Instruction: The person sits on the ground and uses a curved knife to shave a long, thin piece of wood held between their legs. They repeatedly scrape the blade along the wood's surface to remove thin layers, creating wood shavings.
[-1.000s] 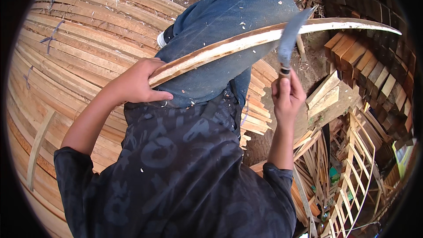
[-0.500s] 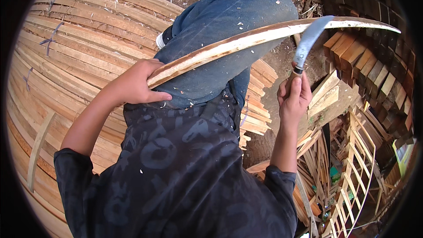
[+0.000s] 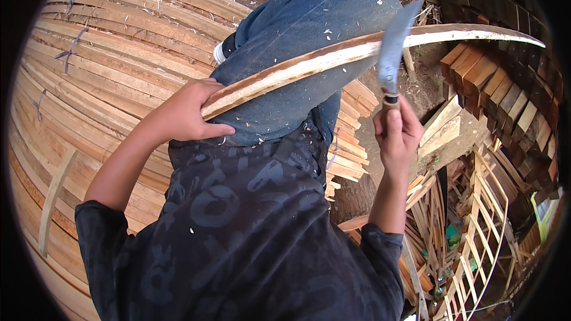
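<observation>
A long wooden strip (image 3: 297, 70), pale on its shaved face and brown along its edges, lies across my raised thigh in blue jeans (image 3: 315, 18). My left hand (image 3: 189, 112) grips its near left end, thumb pointing right along the jeans. The far end reaches out past my knee to the right. My right hand (image 3: 397, 134) is wrapped round the dark handle of a knife (image 3: 394, 53) with a broad, slightly curved steel blade. The blade points up and crosses the strip just beyond the knee; whether it touches the wood I cannot tell.
Bundled sawn wooden strips (image 3: 113, 83), tied with cords, spread under me and to the left. At the right stands a stack of reddish-brown timber pieces (image 3: 499, 89). Lower right are loose offcuts (image 3: 425, 232) and a slatted wooden frame (image 3: 476, 238). Shavings litter the ground ahead.
The knife has moved left along the strip, toward my knee, and its blade stands more upright. My left hand keeps its hold on the strip's end with hardly any shift.
</observation>
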Demonstrator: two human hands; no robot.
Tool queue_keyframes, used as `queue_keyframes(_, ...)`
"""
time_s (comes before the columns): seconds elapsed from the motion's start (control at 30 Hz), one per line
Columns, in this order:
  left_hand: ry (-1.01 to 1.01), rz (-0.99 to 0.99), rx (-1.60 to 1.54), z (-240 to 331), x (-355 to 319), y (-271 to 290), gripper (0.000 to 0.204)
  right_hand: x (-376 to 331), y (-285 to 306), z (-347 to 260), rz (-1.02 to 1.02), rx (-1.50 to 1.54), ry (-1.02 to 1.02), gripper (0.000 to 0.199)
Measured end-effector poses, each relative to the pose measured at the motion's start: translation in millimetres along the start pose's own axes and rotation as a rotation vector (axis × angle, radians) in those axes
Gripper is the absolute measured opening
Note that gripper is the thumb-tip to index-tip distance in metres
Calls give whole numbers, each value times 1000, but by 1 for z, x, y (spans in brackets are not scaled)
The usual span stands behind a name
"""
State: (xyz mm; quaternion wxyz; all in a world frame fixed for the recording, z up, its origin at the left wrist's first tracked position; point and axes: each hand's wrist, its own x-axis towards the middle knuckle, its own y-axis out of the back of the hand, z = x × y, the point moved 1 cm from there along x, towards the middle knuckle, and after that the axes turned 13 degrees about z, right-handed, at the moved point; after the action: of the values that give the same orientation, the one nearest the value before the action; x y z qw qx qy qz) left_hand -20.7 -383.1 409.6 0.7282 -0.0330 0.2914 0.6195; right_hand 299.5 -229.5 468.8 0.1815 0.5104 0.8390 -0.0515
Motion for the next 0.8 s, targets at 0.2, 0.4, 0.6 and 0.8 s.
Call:
queue_keyframes(0.2,-41,30,-2,-2,0,-2,52,-17,-10,7,-6,-366,80,33)
queue_keyframes(0.4,-22,27,22,-1,0,-2,54,-27,-12,22,238,-178,-136,33)
queue_keyframes(0.6,3,-9,54,3,3,0,53,-8,-8,21,356,-62,28,34)
queue_keyframes(0.8,15,4,27,0,0,1,49,1,5,5,399,280,41,33)
